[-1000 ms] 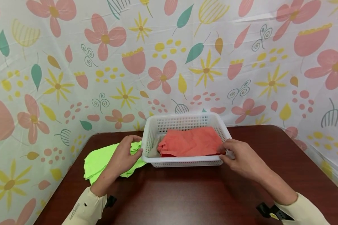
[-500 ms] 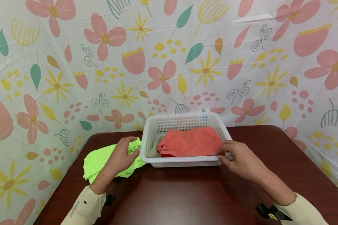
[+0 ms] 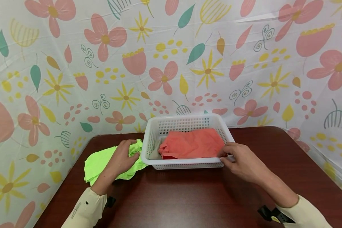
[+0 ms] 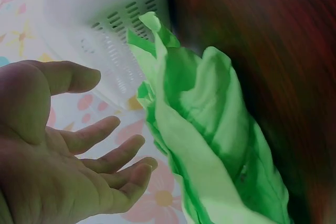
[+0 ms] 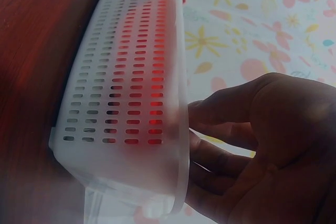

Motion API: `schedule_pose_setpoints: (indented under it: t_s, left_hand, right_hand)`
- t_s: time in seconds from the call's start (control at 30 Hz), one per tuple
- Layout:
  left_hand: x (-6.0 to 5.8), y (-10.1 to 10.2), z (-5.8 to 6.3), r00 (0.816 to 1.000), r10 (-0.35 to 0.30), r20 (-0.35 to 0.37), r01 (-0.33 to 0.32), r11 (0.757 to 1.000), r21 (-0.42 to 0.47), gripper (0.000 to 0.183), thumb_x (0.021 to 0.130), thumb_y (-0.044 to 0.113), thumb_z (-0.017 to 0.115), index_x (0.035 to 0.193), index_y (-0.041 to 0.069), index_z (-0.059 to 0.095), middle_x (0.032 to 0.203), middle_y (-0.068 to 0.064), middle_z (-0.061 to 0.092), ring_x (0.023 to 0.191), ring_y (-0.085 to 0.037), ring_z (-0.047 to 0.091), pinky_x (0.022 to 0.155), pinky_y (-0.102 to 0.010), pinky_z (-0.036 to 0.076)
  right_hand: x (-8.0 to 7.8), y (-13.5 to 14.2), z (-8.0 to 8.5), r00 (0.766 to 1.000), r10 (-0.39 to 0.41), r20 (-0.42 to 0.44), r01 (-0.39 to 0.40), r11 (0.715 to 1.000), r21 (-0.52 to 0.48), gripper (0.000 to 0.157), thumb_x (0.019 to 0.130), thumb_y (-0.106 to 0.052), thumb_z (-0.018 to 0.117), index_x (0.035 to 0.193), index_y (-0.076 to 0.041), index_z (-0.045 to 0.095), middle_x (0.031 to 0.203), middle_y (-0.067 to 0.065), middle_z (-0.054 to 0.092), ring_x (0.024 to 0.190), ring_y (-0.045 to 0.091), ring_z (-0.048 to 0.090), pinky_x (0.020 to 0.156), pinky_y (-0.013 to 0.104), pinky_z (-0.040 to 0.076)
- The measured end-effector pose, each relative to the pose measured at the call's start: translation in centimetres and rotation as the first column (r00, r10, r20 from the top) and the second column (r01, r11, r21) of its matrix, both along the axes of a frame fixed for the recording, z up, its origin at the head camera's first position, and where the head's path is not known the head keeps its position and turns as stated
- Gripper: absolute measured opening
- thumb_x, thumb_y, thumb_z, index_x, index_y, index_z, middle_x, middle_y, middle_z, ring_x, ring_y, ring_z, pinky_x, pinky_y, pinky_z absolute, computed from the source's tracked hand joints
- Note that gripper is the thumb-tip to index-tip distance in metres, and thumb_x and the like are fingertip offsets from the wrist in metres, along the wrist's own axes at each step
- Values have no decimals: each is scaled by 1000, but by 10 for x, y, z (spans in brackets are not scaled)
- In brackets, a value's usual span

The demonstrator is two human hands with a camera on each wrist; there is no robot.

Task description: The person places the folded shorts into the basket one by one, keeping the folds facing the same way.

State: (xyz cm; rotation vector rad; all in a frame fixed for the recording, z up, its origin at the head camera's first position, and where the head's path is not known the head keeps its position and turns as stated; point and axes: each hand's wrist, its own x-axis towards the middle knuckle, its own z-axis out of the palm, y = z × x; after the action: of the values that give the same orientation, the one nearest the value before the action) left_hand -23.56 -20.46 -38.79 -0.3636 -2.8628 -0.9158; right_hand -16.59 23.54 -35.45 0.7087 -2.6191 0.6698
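A white slotted plastic basket (image 3: 185, 161) stands at the back of the table. Inside lies a folded coral cloth (image 3: 193, 142), with a darker red edge showing below it and something pale beside it at the left. My right hand (image 3: 242, 161) pinches the basket's near right corner at the rim, thumb on the outer side. My left hand (image 3: 121, 160), fingers spread and holding nothing, is over a bright green cloth (image 3: 99, 163) just left of the basket. In the left wrist view the green cloth (image 4: 205, 124) shows loose folds beside the fingers.
The dark reddish-brown tabletop (image 3: 176, 196) extends in front of the basket and to its right. Directly behind the table hangs a flower-printed curtain (image 3: 165, 63), close to the basket's back rim.
My left hand has drawn slightly left, away from the basket's left corner. My right fingers have shifted a little left along the rim, and the basket has moved very slightly left.
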Motion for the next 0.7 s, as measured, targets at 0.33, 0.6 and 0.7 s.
schedule_pose_setpoints:
  t_s: [0.33,0.6,0.7]
  left_hand:
    - [-6,-3,-8,1000,12,20,-10,998,-67,59,101,23,70,151,-2,51,155,-27,44,141,-46,47,110,-67,42]
    - [-7,-8,-12,999,41,21,-37,989,-143,63,100,24,71,154,-1,49,155,-28,44,141,-51,45,104,-76,38]
    - [-6,-9,-14,998,55,42,-46,982,-183,69,99,26,72,157,1,45,158,-28,41,144,-52,41,101,-78,38]
  right_hand:
    - [-1,0,-1,1000,6,-3,-6,1000,-5,21,88,-1,82,91,-22,78,90,-15,67,85,11,64,75,32,55]
    - [-1,0,0,1000,8,6,-8,1000,2,21,88,-2,82,91,-22,78,90,-13,68,86,11,65,76,34,55]
    - [-1,-1,0,1000,3,11,-3,1000,6,20,88,-1,81,91,-21,78,90,-13,67,86,11,65,76,35,55]
